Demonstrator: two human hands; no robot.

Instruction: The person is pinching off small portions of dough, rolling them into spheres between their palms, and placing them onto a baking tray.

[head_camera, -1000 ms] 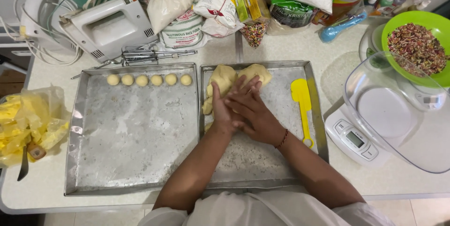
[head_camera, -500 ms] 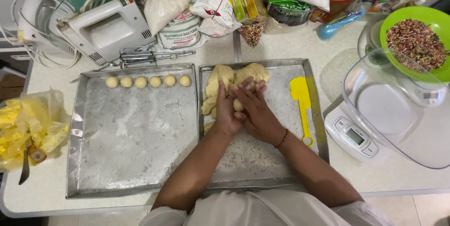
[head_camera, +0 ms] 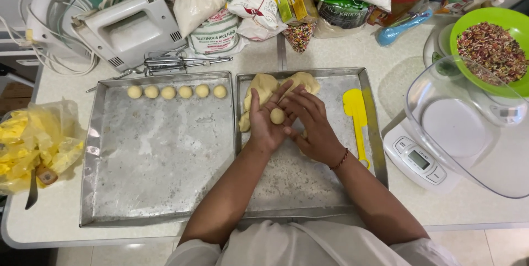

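A small round dough ball (head_camera: 277, 115) rests on the upturned palm of my left hand (head_camera: 264, 125). My right hand (head_camera: 311, 125) is beside it, fingers spread and touching the left palm's edge. Both hands hover over the right metal tray (head_camera: 308, 189). A lump of pale dough (head_camera: 263, 87) lies at that tray's far end, partly hidden by my fingers. A row of several finished dough balls (head_camera: 177, 92) lines the far edge of the left metal tray (head_camera: 154, 167).
A yellow spatula (head_camera: 356, 117) lies in the right tray. A kitchen scale with a clear bowl (head_camera: 468, 128) stands at right, behind it a green bowl of sprinkles (head_camera: 490, 51). A hand mixer (head_camera: 129, 23), bags of ingredients (head_camera: 215, 29) and a yellow plastic bag (head_camera: 36, 144) surround the trays.
My hands were pressed together rolling dough; they have parted, the left palm turned up, and the rolled ball now shows on it.
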